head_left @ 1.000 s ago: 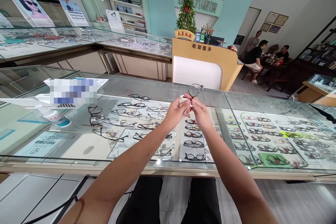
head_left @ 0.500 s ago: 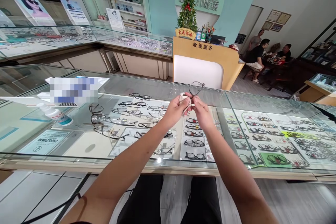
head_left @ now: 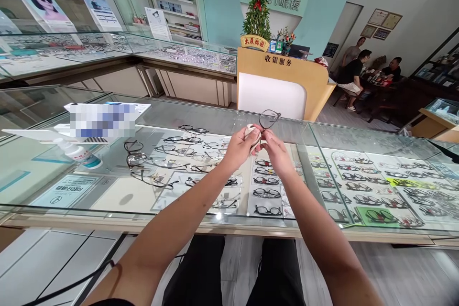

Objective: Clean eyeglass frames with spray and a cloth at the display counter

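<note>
Above the glass counter, a pair of dark-rimmed eyeglasses point(head_left: 269, 111) is held up with one lens rising over my hands. My left hand point(head_left: 239, 146) is closed on a pale cloth point(head_left: 254, 136), which is pressed against the lower part of the glasses. My right hand point(head_left: 275, 149) pinches the frame from the other side. The fingers hide the other lens and most of the cloth. Left of my hands, several eyeglasses point(head_left: 181, 140) lie on the counter top.
The glass display counter point(head_left: 215, 111) holds rows of eyeglasses point(head_left: 267, 193). A white spray bottle point(head_left: 81, 153) and a folded white box point(head_left: 59, 135) stand at left. Behind are a wooden cash desk point(head_left: 287, 64) with a plant and, far right, several people at a table.
My hands stay almost in place over the counter, with the cloth still against the glasses. The view has shifted slightly.
</note>
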The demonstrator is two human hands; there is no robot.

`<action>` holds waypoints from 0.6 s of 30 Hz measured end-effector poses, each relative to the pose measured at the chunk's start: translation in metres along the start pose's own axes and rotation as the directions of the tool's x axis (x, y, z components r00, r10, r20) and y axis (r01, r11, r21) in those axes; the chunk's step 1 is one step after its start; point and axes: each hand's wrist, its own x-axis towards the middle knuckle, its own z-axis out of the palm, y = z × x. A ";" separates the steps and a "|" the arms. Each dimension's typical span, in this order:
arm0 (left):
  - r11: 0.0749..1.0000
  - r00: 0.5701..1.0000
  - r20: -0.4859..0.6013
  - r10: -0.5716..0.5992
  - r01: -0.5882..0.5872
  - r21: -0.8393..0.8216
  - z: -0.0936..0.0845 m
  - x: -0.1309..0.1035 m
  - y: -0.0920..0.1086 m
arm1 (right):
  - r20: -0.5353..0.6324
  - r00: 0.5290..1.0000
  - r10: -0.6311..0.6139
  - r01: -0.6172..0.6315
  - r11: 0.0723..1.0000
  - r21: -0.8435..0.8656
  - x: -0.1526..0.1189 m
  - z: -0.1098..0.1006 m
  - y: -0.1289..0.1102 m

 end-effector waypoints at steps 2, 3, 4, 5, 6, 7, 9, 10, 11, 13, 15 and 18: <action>1.000 0.999 0.048 -0.020 0.020 0.000 -0.003 0.000 0.001 | -0.042 0.999 0.003 0.001 0.995 0.097 0.000 0.000 -0.001; 1.000 0.996 0.085 -0.029 0.030 -0.008 -0.006 0.001 0.002 | -0.064 0.998 0.022 -0.012 0.989 0.150 0.000 0.000 -0.002; 0.999 0.992 0.124 -0.030 0.033 -0.017 -0.007 0.001 0.004 | -0.078 0.996 0.050 -0.035 0.982 0.185 0.000 0.000 -0.004; 0.999 0.987 0.160 -0.024 0.028 -0.023 -0.008 0.001 0.005 | -0.088 0.993 0.080 -0.060 0.977 0.206 0.000 -0.001 -0.007; 0.999 0.982 0.189 -0.013 0.019 -0.028 -0.009 0.001 0.006 | -0.095 0.990 0.102 -0.080 0.974 0.211 -0.001 -0.001 -0.009; 0.999 0.979 0.205 0.000 0.007 -0.033 -0.008 0.001 0.007 | -0.097 0.989 0.110 -0.088 0.976 0.201 -0.001 0.000 -0.010; 0.999 0.983 0.180 0.018 -0.010 -0.046 -0.003 0.000 0.007 | -0.076 0.994 0.073 -0.060 0.987 0.150 -0.002 0.001 -0.011; 0.999 0.990 0.140 0.022 -0.015 -0.050 -0.001 -0.001 0.006 | -0.056 0.998 0.041 -0.034 0.992 0.119 -0.002 0.002 -0.010; 0.999 0.995 0.091 0.026 -0.022 -0.046 0.002 -0.002 0.005 | -0.032 0.999 0.014 -0.011 0.996 0.092 -0.002 0.003 -0.008; 0.999 0.999 0.010 0.035 -0.035 -0.020 0.004 -0.003 0.004 | -0.005 1.000 -0.013 0.013 0.997 0.072 -0.001 0.003 -0.004; 1.000 1.000 0.009 0.024 -0.024 0.009 0.002 -0.004 0.006 | -0.028 1.000 -0.014 0.017 0.994 0.105 0.000 0.002 -0.002; 0.999 0.986 0.157 -0.048 0.045 0.021 -0.006 -0.002 0.011 | -0.089 0.996 0.031 -0.016 0.987 0.157 0.001 -0.002 -0.004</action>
